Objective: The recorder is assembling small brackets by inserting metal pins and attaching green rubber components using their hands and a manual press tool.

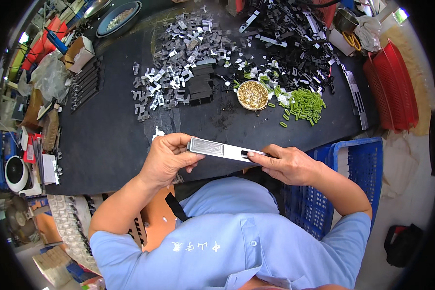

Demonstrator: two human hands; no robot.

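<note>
Between my two hands, just over the near edge of the table, is a long silver metal plate (233, 152) with a rectangular panel at its left end and a dark slot toward its right. My left hand (171, 154) pinches the left end between thumb and fingers. The right end is gripped by my right hand (287, 163), its thumb lying by the slot. Past the plate stands a round dish (253, 95) of small brass-coloured parts. Right of that dish lies a heap of green oval rings (304, 105).
Grey metal brackets (193, 38) and black parts (295, 43) pile up across the table's far side. Stacked black blocks (201, 84) sit mid-table. A blue plastic crate (357, 166) stands at my right, with red baskets (391, 87) beyond. Boxes and bags crowd the left edge.
</note>
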